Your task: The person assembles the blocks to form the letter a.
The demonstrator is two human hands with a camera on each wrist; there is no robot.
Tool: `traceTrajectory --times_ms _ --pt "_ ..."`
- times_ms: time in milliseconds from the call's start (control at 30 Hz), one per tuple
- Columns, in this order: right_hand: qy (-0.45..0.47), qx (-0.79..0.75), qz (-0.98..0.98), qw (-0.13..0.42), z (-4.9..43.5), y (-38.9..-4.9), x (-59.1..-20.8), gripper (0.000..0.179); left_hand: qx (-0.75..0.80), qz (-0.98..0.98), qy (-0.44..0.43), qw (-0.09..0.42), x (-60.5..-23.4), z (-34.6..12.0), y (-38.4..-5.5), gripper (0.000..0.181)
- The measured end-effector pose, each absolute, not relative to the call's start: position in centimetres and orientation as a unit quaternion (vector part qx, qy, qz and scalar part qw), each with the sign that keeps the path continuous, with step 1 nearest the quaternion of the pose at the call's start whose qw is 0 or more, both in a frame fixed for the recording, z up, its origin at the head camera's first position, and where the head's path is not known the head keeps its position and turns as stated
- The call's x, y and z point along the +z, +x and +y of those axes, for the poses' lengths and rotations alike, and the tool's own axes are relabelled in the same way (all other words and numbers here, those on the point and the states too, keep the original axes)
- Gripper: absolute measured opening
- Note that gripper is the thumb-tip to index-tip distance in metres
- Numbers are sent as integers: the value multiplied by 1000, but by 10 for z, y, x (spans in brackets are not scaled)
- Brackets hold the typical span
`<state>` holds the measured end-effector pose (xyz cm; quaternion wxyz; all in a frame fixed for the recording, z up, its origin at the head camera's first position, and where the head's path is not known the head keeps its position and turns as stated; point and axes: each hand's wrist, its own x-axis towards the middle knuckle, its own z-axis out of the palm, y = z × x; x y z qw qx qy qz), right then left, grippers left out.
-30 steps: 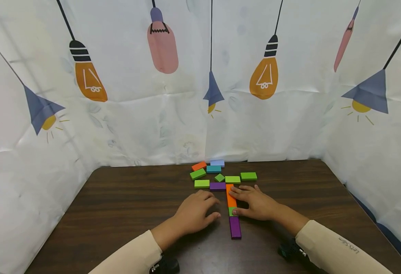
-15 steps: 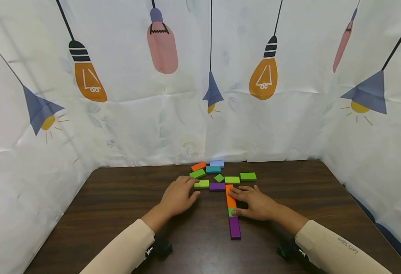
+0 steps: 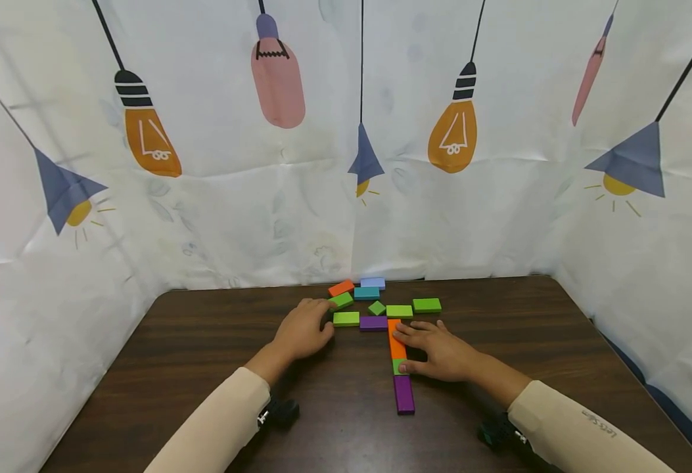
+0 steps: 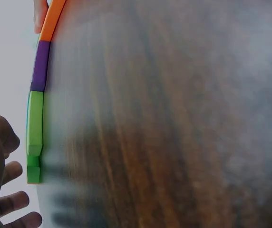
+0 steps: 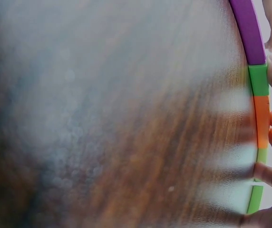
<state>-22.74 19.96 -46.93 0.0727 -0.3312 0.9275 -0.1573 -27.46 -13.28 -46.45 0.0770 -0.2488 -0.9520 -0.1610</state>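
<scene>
My left hand [image 3: 301, 332] reaches to the slanted green block [image 3: 342, 301], its fingertips right at the block's left end. Its thumb stands apart, beside the lime block [image 3: 346, 319]. In the left wrist view the fingers are loosely bent next to the green blocks. With spread fingers, my right hand [image 3: 443, 351] rests on a column of blocks. Its fingertips touch the orange block [image 3: 397, 351], and its thumb is on the small green block [image 5: 258, 80]. A purple block [image 3: 404, 395] forms the column's near end; another purple block [image 3: 373, 323] lies left of its top.
Behind lie a red-orange block [image 3: 341, 288], a light blue block [image 3: 372, 283], a teal block [image 3: 367, 293] and a small green diamond-turned block [image 3: 376, 308]. Two more green blocks sit right of them, one a lime block [image 3: 399, 312]. A patterned cloth [image 3: 233, 223] hangs behind the brown table [image 3: 204, 368].
My left hand has moved left and away from me, from beside the column to the slanted green block. My right hand has stayed in place on the column.
</scene>
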Motion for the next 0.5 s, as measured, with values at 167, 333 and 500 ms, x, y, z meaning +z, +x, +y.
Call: traceTrajectory --times_ms 167,333,500 --pt "-333 -159 927 71 199 -227 -469 78 -164 -955 -237 64 -465 -133 -277 43" --pt "-334 -157 927 68 199 -227 -469 78 -157 -958 -232 61 -463 -133 -278 42" --pt "-332 -156 928 68 199 -227 -469 78 -141 -960 -231 67 -465 -137 -279 40"
